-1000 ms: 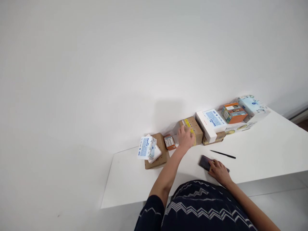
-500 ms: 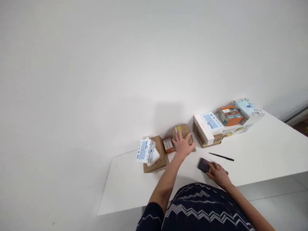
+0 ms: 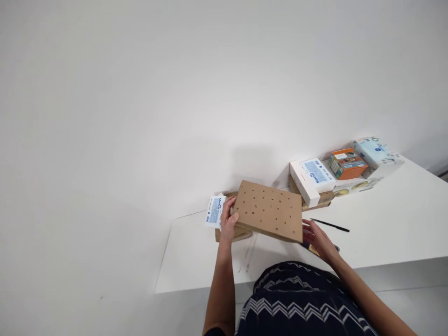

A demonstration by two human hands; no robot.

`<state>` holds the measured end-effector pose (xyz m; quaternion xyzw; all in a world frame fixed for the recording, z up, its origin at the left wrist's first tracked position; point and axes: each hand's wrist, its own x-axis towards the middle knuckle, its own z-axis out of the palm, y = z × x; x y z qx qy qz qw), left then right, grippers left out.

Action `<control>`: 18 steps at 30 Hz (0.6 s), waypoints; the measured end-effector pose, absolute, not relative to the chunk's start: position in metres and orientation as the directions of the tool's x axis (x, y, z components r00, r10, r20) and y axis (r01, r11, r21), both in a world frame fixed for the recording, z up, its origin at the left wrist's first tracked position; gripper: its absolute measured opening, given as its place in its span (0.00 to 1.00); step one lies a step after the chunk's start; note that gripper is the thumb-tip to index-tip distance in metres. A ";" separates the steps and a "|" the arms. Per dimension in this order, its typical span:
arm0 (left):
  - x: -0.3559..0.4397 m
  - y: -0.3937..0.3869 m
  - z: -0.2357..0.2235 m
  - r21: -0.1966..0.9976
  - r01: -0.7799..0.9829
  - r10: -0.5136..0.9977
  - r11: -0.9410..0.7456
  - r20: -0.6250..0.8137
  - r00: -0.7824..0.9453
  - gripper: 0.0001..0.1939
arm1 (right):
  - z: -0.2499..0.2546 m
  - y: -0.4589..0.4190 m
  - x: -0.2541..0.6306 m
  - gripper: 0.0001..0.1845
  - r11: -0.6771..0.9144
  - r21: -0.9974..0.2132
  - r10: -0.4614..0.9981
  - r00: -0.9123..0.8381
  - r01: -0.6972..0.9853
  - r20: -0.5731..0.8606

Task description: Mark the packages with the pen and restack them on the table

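A brown cardboard box [image 3: 268, 210] dotted with small dark holes is held tilted above the table, its broad face toward me. My left hand [image 3: 228, 220] grips its left edge, thumb in front. My right hand [image 3: 320, 240] is closed at its lower right edge, with some fingertips hidden behind the cardboard. Beneath the right hand, a dark phone [image 3: 336, 248] shows only in part. Just beyond that hand a black pen [image 3: 330, 225] lies on the white table [image 3: 189, 266].
Left of the held box, a white-and-blue carton [image 3: 214, 211] rests on another brown box [image 3: 241, 234]. Along the wall to the right are a white Manhua carton [image 3: 317, 173], an orange box [image 3: 349, 164] and a pale blue box [image 3: 376, 153].
My left hand has lifted the brown box off the table from beside the small orange box. My right hand has left the phone and come to the box's right edge.
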<state>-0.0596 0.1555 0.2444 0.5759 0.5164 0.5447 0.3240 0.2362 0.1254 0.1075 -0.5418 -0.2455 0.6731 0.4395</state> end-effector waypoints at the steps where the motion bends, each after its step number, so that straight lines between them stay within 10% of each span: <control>1: -0.062 0.152 0.246 0.952 0.175 0.951 -0.251 0.276 -0.136 0.29 | 0.119 0.126 0.233 0.32 -0.485 -0.778 0.861 -0.065 -0.399 -0.504; 9: -0.055 0.137 0.226 0.976 -0.087 0.970 -0.201 0.186 -0.154 0.27 | 0.174 0.118 0.228 0.32 -0.228 -0.867 0.974 -0.099 -0.442 -0.206; 18: -0.062 0.142 0.229 0.968 0.103 0.968 -0.229 0.238 -0.081 0.28 | 0.158 0.117 0.231 0.31 -0.233 -0.850 0.972 -0.101 -0.472 -0.210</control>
